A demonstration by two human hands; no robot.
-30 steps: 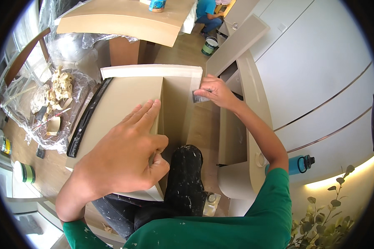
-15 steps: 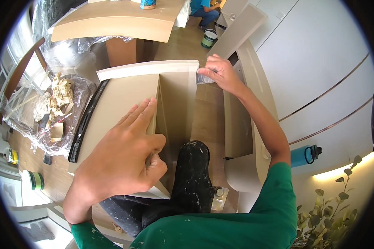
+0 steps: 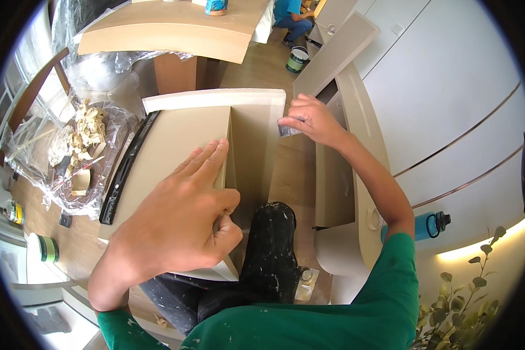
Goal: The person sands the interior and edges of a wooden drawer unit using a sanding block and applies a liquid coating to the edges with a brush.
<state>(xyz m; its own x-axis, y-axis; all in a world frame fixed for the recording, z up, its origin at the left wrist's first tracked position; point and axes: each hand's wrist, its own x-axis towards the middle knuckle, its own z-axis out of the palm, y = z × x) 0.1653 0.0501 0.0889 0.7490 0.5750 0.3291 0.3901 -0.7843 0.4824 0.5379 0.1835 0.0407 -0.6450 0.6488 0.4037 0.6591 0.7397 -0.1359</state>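
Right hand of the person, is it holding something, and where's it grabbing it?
Yes, the right hand holds a small, flat, greyish piece, pinched at its upper edge between thumb and fingers. Its lower part sticks out.

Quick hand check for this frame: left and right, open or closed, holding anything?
Left hand: mostly open, resting on the beige box.
Right hand: closed, holding a flat grey piece.

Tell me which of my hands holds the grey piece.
Your right hand: it pinches the grey piece beyond the drawer. The left hand, over the drawer, shows nothing held.
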